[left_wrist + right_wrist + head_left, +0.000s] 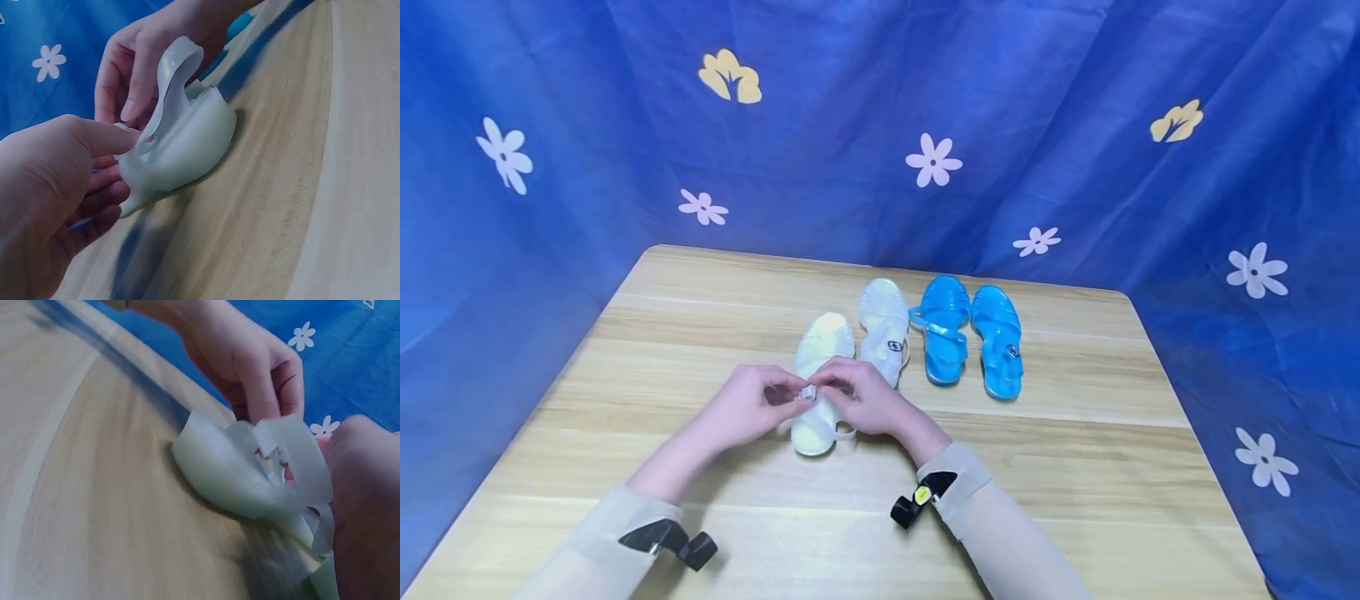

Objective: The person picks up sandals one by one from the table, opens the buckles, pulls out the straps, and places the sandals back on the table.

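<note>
At the centre of the frame my left hand (741, 406) and right hand (865, 400) pinch the white sandal (820, 379) strap, mid-buckling I judge; next needs the strap fed through the buckle (807, 392)

I'm looking at a staged recording corner rather than a lived-in room. A blue fabric backdrop (880, 125) printed with white and yellow flowers hangs in folds behind and down both sides of a pale wood-grain counter (1075, 467). Two pairs of jelly sandals, white (883, 321) and blue (970, 337), are lined up on it.
</note>
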`<state>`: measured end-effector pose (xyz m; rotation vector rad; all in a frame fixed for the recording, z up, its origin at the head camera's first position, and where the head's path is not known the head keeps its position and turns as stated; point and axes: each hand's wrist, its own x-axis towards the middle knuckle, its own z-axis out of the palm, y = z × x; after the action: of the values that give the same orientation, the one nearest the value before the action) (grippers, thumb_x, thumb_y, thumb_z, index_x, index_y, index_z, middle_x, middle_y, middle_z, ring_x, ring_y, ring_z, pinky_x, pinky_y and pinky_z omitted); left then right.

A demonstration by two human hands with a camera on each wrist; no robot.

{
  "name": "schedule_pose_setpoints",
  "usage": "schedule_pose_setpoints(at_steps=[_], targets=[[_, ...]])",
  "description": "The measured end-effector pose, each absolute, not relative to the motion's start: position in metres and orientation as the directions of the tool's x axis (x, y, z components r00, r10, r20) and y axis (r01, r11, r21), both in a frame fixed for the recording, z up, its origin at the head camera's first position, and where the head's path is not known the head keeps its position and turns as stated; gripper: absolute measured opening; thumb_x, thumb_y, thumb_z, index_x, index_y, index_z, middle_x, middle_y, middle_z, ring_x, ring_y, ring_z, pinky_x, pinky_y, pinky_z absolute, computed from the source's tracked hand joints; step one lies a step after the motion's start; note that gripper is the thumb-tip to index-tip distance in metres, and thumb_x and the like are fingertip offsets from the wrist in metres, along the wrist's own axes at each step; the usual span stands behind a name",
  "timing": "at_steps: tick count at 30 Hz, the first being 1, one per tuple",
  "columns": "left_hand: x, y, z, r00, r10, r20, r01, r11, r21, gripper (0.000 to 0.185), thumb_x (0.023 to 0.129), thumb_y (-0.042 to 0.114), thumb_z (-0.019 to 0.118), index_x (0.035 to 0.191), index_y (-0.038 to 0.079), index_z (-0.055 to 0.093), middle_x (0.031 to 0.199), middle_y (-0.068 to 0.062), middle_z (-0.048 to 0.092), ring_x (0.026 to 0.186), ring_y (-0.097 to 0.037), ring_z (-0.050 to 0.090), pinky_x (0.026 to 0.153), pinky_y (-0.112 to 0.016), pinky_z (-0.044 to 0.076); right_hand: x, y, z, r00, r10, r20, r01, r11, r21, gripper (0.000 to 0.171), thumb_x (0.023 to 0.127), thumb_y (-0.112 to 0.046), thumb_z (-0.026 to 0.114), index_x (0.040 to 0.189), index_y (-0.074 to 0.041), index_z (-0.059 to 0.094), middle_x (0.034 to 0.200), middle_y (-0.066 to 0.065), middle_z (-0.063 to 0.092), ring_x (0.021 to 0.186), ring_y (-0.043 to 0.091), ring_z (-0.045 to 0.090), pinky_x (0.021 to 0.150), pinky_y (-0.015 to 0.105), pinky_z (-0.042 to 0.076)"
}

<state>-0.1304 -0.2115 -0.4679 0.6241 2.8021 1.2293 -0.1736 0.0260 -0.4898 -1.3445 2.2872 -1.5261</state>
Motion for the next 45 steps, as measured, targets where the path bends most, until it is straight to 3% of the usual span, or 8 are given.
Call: schedule_pose_setpoints(at_steps=[6,13,23,30,37,45], targets=[[-0.132,-0.209,-0.470,-0.909,0.371,0.188,0.394,0.620,0.679,0.023,0.087,0.023,0.090,0.104,0.010,0.084,0.097,0.000,0.080,0.087,-0.014,0.075,0.079,-0.035,0.063,-0.173,0.026,-0.487,-0.635,-0.682,0.364,-0.591,0.126,-0.797,0.020,0.101,0.006,0.064,0.117,0.002,0.074,0.115,0.009,0.074,0.110,0.011,0.067,0.101,0.027,0.054],[-0.137,-0.202,-0.469,-0.883,0.423,0.204,0.452,0.649,0.612,0.024,0.083,0.019,0.091,0.103,0.009,0.084,0.087,0.007,0.075,0.077,-0.010,0.068,0.070,-0.030,0.059,-0.173,0.027,-0.488,-0.656,-0.659,0.366,-0.556,0.095,-0.826,0.019,0.099,0.008,0.066,0.114,0.001,0.076,0.112,0.008,0.074,0.108,0.011,0.068,0.099,0.028,0.056],[-0.137,-0.208,-0.480,-0.831,0.463,0.310,0.552,0.614,0.564,0.017,0.094,0.024,0.084,0.106,0.012,0.083,0.098,0.004,0.079,0.090,-0.012,0.074,0.081,-0.039,0.061,-0.175,0.028,-0.487,-0.635,-0.690,0.346,-0.573,0.122,-0.810,0.013,0.099,-0.002,0.073,0.112,0.000,0.075,0.103,0.004,0.072,0.091,0.007,0.066,0.084,0.025,0.058],[-0.135,-0.209,-0.487,-0.812,0.461,0.356,0.582,0.603,0.546,0.020,0.095,0.022,0.083,0.111,0.010,0.082,0.104,-0.001,0.079,0.096,-0.018,0.074,0.087,-0.043,0.061,-0.177,0.025,-0.473,-0.602,-0.757,0.254,-0.603,0.223,-0.766,0.018,0.101,-0.013,0.075,0.117,-0.004,0.075,0.106,0.000,0.070,0.094,0.004,0.063,0.086,0.023,0.057],[-0.135,-0.210,-0.491,-0.784,0.468,0.408,0.621,0.576,0.532,0.017,0.094,0.018,0.083,0.109,0.011,0.082,0.103,0.000,0.079,0.095,-0.017,0.074,0.085,-0.043,0.062,-0.177,0.022,-0.466,-0.571,-0.797,0.197,-0.685,0.330,-0.649,0.014,0.108,-0.015,0.063,0.117,-0.009,0.072,0.110,-0.004,0.067,0.101,0.002,0.060,0.093,0.016,0.049],[-0.135,-0.212,-0.496,-0.750,0.466,0.469,0.661,0.535,0.526,0.018,0.089,0.011,0.086,0.107,0.009,0.083,0.102,0.000,0.079,0.094,-0.018,0.074,0.081,-0.040,0.064,-0.174,0.024,-0.477,-0.629,-0.740,0.237,-0.639,0.320,-0.699,0.005,0.106,-0.004,0.062,0.110,-0.006,0.065,0.107,0.002,0.066,0.098,0.010,0.061,0.091,0.019,0.051]])
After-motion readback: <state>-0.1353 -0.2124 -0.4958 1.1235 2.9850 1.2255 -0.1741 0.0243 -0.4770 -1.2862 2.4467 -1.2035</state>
